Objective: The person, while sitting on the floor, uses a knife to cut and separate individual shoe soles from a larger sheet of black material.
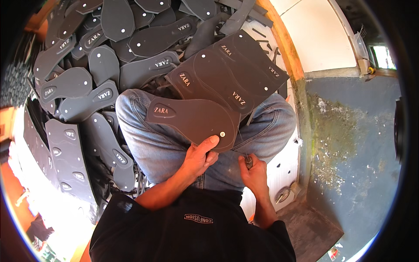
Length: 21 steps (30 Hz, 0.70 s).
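Observation:
My left hand (pixel 200 158) grips the heel end of a dark grey sandal sole (pixel 187 120), its thumb on top and its fingers curled beneath. A small white round dot marks the sole next to my thumb. Over my right thigh, my right hand (pixel 254 171) is closed around the dark handle of a thin-bladed tool (pixel 248 162). Its slender shaft points up towards the sole's right edge; whether it touches the sole, I cannot tell. Behind the held sole, a dark sheet (pixel 244 65) printed with several sole outlines lies across my knee.
Loose cut soles (pixel 104 65) are heaped beyond my left knee. Uncut sheets (pixel 65 153) stand at the left. A wooden beam (pixel 290 43) and a stained blue-grey surface (pixel 340 144) border the right side. A roll of tape (pixel 283 194) lies near my right forearm.

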Each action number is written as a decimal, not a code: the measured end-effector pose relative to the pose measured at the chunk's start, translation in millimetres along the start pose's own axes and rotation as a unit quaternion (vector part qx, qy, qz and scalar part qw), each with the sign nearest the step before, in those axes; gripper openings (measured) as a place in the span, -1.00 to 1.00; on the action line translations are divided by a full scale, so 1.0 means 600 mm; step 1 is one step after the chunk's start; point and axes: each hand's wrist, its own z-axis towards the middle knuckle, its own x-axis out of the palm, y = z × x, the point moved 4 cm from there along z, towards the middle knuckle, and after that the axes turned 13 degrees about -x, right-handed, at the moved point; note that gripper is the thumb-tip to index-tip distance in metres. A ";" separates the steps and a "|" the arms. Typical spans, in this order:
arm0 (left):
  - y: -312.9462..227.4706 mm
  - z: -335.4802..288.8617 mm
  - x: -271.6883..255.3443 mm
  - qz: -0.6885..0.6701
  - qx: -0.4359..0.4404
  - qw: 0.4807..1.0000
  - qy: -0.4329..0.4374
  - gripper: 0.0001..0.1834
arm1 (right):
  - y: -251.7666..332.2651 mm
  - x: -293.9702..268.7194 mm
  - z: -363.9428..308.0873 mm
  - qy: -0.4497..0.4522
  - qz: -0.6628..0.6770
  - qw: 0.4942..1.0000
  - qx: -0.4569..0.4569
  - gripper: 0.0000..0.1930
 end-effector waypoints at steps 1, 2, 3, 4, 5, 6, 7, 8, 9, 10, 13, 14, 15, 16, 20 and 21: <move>-0.002 -0.002 0.001 0.004 0.004 1.000 0.003 -0.80 | 0.001 0.003 0.001 0.002 -0.002 1.000 0.000 -0.70; -0.004 -0.004 0.001 0.008 0.008 1.000 0.006 -0.81 | 0.002 0.006 0.001 0.005 -0.004 1.000 0.000 -0.71; -0.003 -0.005 -0.003 0.009 0.008 1.000 0.001 -0.81 | 0.003 0.009 0.000 0.011 -0.013 1.000 0.009 -0.71; -0.003 -0.005 -0.008 0.010 0.010 1.000 -0.001 -0.82 | 0.005 0.010 0.001 0.016 -0.024 0.999 0.016 -0.72; -0.002 -0.005 -0.013 0.013 0.014 1.000 -0.006 -0.82 | 0.008 0.012 0.002 0.020 -0.036 0.999 0.024 -0.73; -0.003 -0.007 -0.019 0.017 0.019 1.000 -0.012 -0.83 | 0.014 0.017 0.008 0.029 -0.039 0.999 0.013 -0.75; -0.001 -0.010 -0.024 0.023 0.025 0.999 -0.018 -0.83 | 0.019 0.020 0.017 0.038 -0.044 0.998 0.003 -0.77; -0.002 -0.012 -0.029 0.024 0.033 0.999 -0.019 -0.84 | 0.026 0.024 0.029 0.048 -0.049 0.998 -0.007 -0.79; 0.001 -0.017 -0.034 0.023 0.040 0.999 -0.022 -0.84 | 0.035 0.026 0.045 0.057 -0.049 0.997 -0.019 -0.81; -0.004 -0.019 -0.040 0.021 0.053 0.998 -0.016 -0.84 | 0.046 0.029 0.069 0.064 -0.048 0.996 -0.035 -0.83; 0.014 -0.035 -0.046 0.024 0.030 0.999 -0.027 -0.79 | 0.071 0.034 0.106 0.057 -0.088 0.990 -0.096 -0.86; 0.020 -0.039 -0.047 0.033 0.017 0.999 -0.032 -0.76 | 0.080 0.033 0.121 0.044 -0.108 0.986 -0.123 -0.87; 0.032 -0.041 -0.048 0.038 0.024 0.999 -0.002 -0.68 | 0.081 0.036 0.137 0.037 -0.089 0.980 -0.173 -0.83; 0.029 -0.045 -0.054 0.052 0.025 0.998 0.012 -0.66 | 0.076 0.044 0.148 0.027 -0.026 0.988 -0.149 -0.81; 0.028 -0.057 -0.068 0.080 0.029 0.996 0.023 -0.59 | 0.064 0.056 0.170 0.079 0.246 0.966 0.003 -0.64; 0.024 -0.056 -0.066 0.085 0.033 0.996 0.019 -0.58 | 0.064 0.053 0.162 0.109 0.324 0.939 0.044 -0.62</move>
